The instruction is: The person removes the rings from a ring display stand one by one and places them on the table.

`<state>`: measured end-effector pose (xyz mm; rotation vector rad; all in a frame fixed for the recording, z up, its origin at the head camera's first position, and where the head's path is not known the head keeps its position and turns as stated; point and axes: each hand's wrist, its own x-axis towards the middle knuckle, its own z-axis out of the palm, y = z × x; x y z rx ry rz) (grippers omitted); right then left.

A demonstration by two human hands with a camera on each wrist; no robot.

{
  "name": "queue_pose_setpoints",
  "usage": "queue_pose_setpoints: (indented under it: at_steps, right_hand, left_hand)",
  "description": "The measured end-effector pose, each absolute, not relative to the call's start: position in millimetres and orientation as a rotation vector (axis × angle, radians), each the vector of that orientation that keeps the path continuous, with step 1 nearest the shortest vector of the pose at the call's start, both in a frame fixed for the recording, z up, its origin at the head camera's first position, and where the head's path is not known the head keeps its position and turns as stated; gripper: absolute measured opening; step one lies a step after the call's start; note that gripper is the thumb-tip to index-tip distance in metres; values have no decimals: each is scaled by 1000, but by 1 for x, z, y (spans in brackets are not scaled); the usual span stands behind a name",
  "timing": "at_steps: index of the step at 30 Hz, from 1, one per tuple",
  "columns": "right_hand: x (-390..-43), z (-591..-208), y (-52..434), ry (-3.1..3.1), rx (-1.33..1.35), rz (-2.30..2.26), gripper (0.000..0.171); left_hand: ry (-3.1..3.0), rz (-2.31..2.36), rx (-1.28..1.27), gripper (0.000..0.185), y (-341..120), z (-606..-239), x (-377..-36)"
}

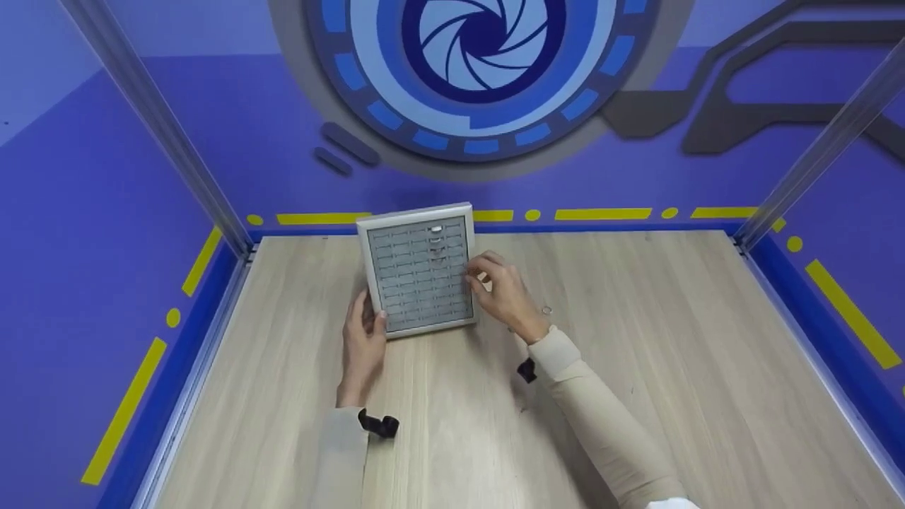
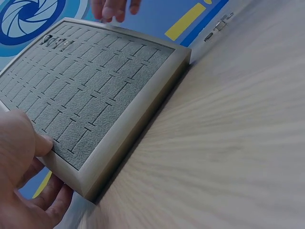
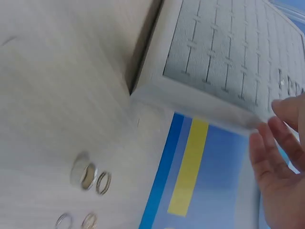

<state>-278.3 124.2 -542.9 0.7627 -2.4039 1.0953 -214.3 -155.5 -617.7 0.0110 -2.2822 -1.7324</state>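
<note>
Grey velvet ring tray (image 1: 418, 268) stands tilted on the wooden table (image 1: 672, 339). Left hand (image 1: 363, 339) grips its lower corner, right hand (image 1: 503, 293) touches its side with relaxed fingers. Some rings (image 1: 435, 240) sit in slots; perhaps four loose rings (image 3: 88, 177) remain outside.

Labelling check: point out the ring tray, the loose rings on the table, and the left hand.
ring tray (image 1: 418, 279), head view, grey slotted pad
loose rings (image 3: 89, 176), right wrist view, largest ring's band
left hand (image 1: 363, 343), head view, back of hand
</note>
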Motion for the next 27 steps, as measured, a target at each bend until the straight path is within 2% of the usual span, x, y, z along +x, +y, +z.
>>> queue_pose_setpoints:
  at_steps: [12,27]
  right_hand:
    - [-289,-538,98,-2308,772,919,18]
    - [-293,-537,72,-2294,746,837,11]
  left_hand:
    - [-2286,-1680,-31,60,-153,-619,-215]
    - [-2287,-1671,-19,61,-154,-619,-214]
